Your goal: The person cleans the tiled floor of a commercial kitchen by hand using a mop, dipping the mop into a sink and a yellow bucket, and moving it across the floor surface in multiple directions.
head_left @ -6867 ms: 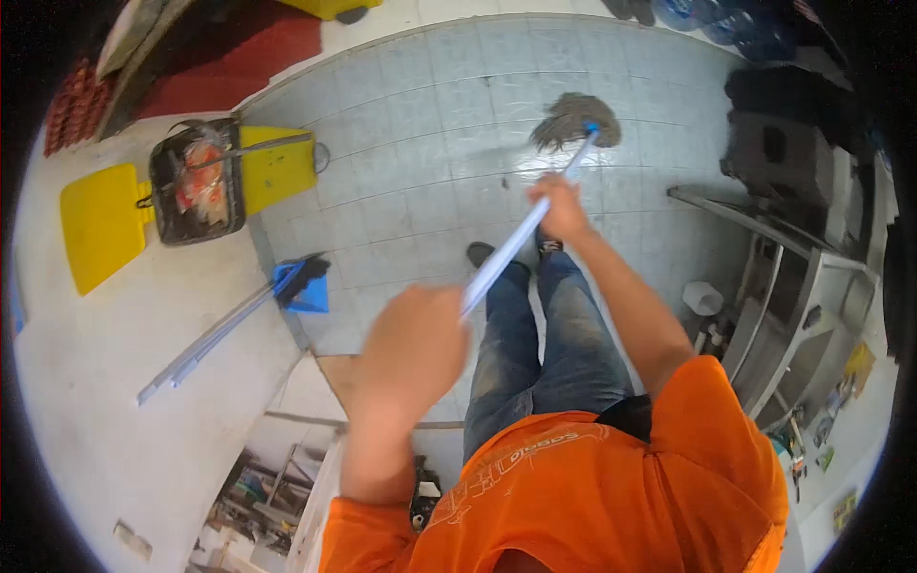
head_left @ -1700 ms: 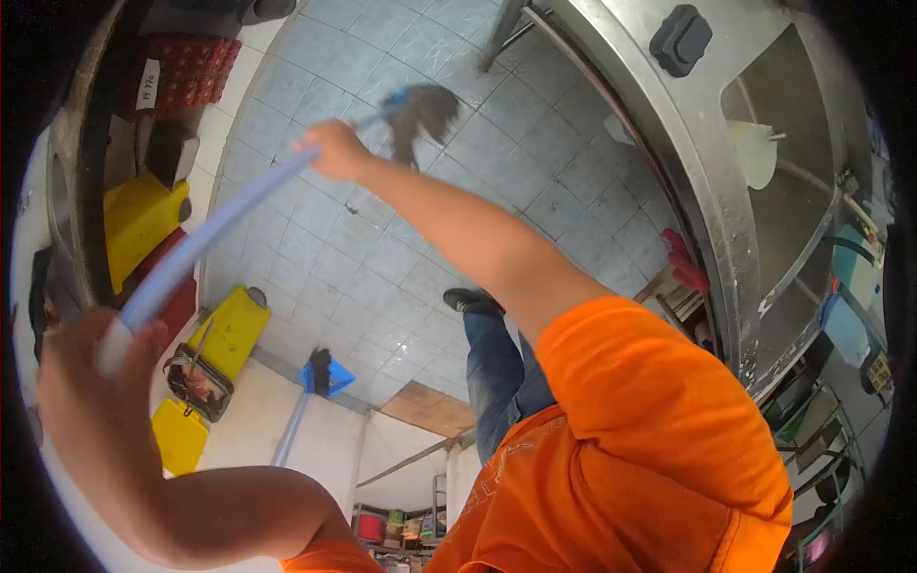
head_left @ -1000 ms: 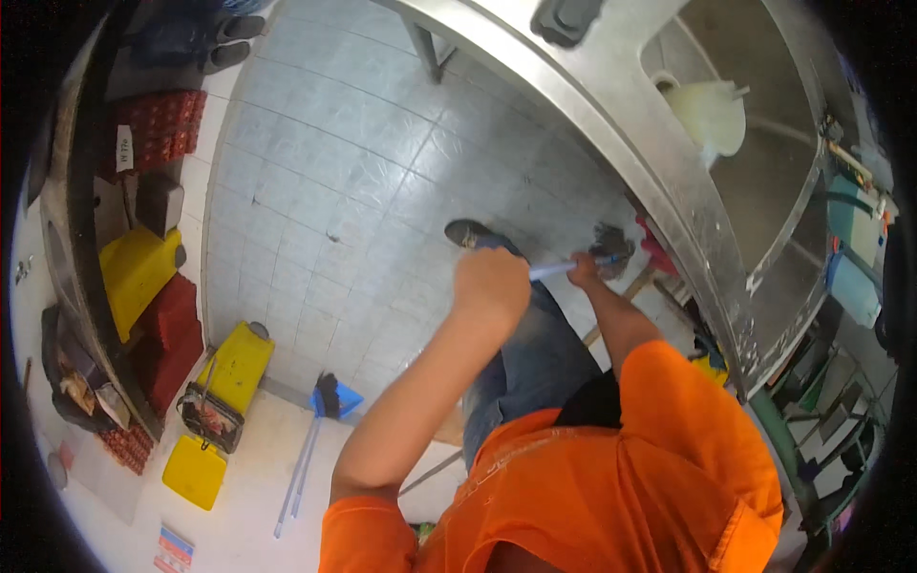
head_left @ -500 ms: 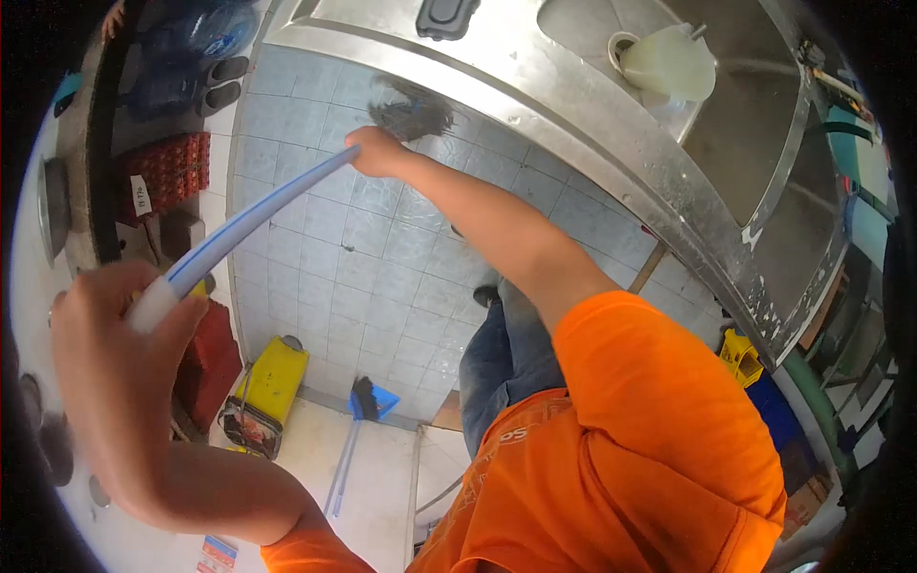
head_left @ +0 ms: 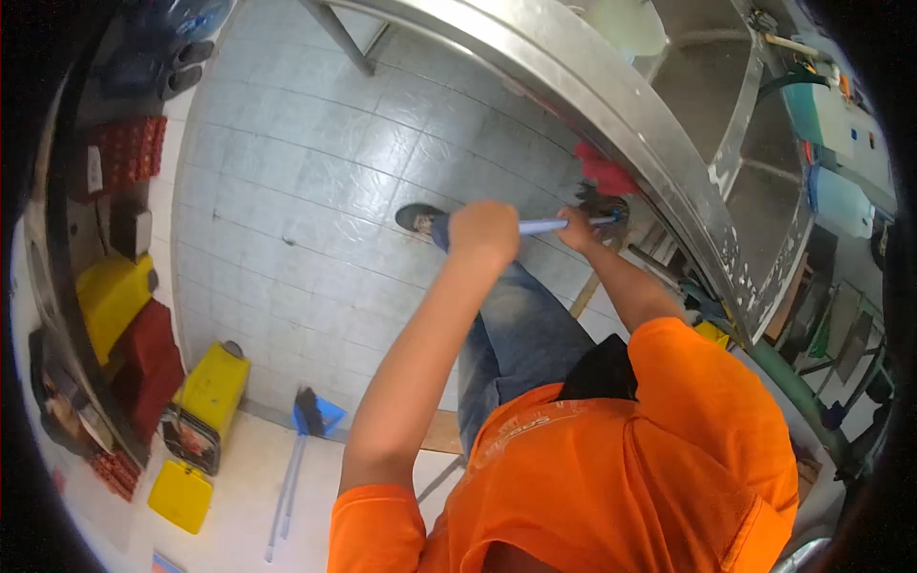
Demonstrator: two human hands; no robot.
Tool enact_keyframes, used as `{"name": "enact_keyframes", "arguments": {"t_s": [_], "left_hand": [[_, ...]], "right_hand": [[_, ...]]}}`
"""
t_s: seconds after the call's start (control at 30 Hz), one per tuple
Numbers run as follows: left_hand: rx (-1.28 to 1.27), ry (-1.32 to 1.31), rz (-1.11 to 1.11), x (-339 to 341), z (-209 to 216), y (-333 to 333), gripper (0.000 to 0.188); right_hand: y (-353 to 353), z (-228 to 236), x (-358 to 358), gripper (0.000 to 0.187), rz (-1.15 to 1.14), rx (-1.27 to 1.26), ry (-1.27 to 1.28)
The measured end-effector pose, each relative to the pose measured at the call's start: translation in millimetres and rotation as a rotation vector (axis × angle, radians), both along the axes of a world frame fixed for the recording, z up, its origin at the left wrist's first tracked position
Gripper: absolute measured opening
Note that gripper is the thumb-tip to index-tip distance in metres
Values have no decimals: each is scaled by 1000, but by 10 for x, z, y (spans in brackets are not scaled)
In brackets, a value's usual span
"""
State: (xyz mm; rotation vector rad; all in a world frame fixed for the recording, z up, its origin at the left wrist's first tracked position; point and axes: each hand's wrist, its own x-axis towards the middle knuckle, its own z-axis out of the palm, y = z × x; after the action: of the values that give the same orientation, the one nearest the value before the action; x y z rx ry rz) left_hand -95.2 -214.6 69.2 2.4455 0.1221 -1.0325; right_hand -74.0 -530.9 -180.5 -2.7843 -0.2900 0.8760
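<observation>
"So, where's the room?"
"Tiled floor (head_left: 306,181) stretches left of the shoe (head_left: 417,218); the metal sink (head_left: 592,76) edges in on the right."
"And the mop (head_left: 544,226)?"
"Left hand (head_left: 484,234) wraps its handle, right hand (head_left: 575,230) grips nearer the mop head (head_left: 606,204), which sits just beyond."

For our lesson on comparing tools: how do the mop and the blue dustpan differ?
The mop is held by the left hand and right hand; the blue dustpan is unheld. The mop ends in a dark, shaggy head, the dustpan in a smooth scoop. Both have pale bluish handles.
</observation>
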Motion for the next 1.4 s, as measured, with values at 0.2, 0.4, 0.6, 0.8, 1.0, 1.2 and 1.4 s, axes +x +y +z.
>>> {"name": "enact_keyframes", "arguments": {"t_s": [0.2, 0.4, 0.6, 0.8, 1.0, 1.2, 1.4], "left_hand": [[108, -100, 56, -724, 191, 125, 19], [674, -274, 174, -855, 2283, 363, 20], [797, -503, 274, -524, 2351, -378, 31], [703, -477, 189, 126, 2263, -418, 36], [620, -384, 261, -174, 2818, -1155, 29], [191, -86, 388, -662, 1881, -2263, 28], [-75, 141, 619, -1550, 337, -2330, 36]], "right_hand": [[584, 226, -439, 34, 89, 403, -179], [2284, 837, -120, 14, 196, 928, -272], [3001, 765, 957, 21, 323, 1209, -433], [2636, 818, 1425, 15, 347, 869, -251], [1206, 1304, 529, 13, 388, 822, -196], [-807, 871, 501, 17, 312, 509, -172], [-1143, 128, 204, 21, 467, 239, -144]]}}
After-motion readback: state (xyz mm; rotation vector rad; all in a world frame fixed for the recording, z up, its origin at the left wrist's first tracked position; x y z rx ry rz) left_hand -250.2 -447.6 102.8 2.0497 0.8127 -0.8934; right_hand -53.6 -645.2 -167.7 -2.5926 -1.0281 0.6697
